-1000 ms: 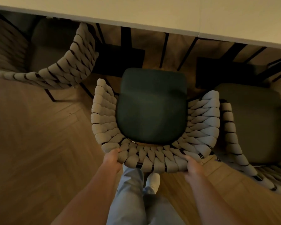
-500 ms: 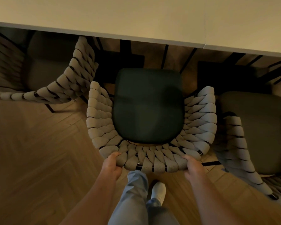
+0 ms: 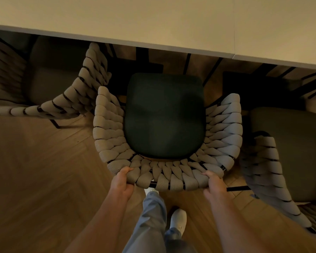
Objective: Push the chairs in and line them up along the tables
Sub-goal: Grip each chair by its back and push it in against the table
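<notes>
The middle chair (image 3: 164, 115) was gripped at its woven back rim by left hand (image 3: 121, 181) and right hand (image 3: 214, 183), seat front near the table (image 3: 153, 21) edge; a skewed push risked snagging the left chair (image 3: 84, 92) armrest, nearly touching.

The middle chair (image 3: 164, 115), with a dark green seat cushion and a woven rope back, faces the desk (image 3: 153, 21), its seat front just short of the desk edge. A matching chair (image 3: 62, 79) on its left sits further under; the right chair (image 3: 290, 152) stands further out.
</notes>
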